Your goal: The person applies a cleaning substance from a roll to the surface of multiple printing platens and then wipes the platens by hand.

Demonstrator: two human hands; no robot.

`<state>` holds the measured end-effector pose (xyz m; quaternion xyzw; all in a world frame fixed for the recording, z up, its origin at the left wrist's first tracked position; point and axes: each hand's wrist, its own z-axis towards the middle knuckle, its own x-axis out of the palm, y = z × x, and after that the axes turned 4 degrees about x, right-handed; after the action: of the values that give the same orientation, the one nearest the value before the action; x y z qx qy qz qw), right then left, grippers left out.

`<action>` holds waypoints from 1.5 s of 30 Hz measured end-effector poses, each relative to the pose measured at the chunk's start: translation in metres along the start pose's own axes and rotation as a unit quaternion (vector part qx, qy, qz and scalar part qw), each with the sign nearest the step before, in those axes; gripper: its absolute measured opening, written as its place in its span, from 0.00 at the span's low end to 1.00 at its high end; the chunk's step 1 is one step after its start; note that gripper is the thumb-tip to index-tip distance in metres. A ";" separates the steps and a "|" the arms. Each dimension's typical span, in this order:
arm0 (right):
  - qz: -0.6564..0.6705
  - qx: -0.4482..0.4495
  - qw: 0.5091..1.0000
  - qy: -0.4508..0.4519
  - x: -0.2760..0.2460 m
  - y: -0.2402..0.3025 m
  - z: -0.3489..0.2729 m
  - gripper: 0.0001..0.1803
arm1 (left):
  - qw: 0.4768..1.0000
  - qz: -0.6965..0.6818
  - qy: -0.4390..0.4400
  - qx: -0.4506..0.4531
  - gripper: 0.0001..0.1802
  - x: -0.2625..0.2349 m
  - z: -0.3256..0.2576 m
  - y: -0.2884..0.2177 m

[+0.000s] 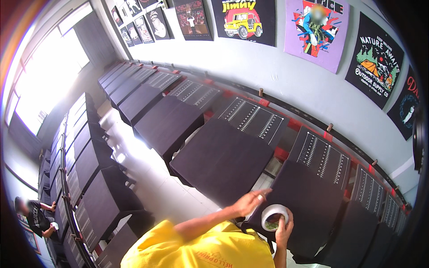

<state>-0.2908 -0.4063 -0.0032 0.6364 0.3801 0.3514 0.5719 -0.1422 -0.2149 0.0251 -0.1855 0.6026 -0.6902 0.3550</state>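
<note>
Holding the roll [276, 208] is the function of the right hand [284, 228], which grips it from the right at the near edge of the nearest cloth [308, 196]. One digit sits inside the opening of the roll and another lies along its outer side, so that the wall of the ring is pinched between them. The roll is white, ring-shaped and tilted, with its opening facing up toward the camera. It lies up and to the left of the right palm.

The left hand [249, 203] is positioned above and to the left of the roll, near it but apart from it. Its fingers are extended toward the right, over the near left corner of the cloth. Whether they touch the cloth, or pinch anything, cannot be told. The roll therefore occupies the space between the two hands, on the right hand's side.

The cloth is dark and drapes over the near part of a board [324, 156]. The far part of the board is exposed and carries rows of white scale marks. A second dark cloth [223, 156] covers the next board to the left. A rail [344, 136] runs behind the boards, along the wall [268, 67]. At the far left, a co-worker [38, 219] stands beside another row of draped boards, holding a white object [54, 225]
</note>
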 end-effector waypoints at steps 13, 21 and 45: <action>0.000 -0.031 0.957 -0.288 -0.073 -0.065 -0.012 0.30 | 0.792 0.538 -0.208 -0.200 0.34 -0.146 -0.032 0.080; -0.037 -0.056 0.968 -0.242 -0.068 -0.047 -0.006 0.30 | 0.772 0.573 -0.178 -0.209 0.36 -0.134 -0.019 0.085; -0.026 -0.043 0.965 -0.257 -0.062 -0.042 -0.007 0.29 | 0.885 0.461 0.060 0.009 0.33 -0.079 0.088 0.082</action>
<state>-0.3288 -0.4556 -0.0448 0.6701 0.2212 0.1768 0.6861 -0.0066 -0.2223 -0.0226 0.1579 0.6341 -0.4638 0.5982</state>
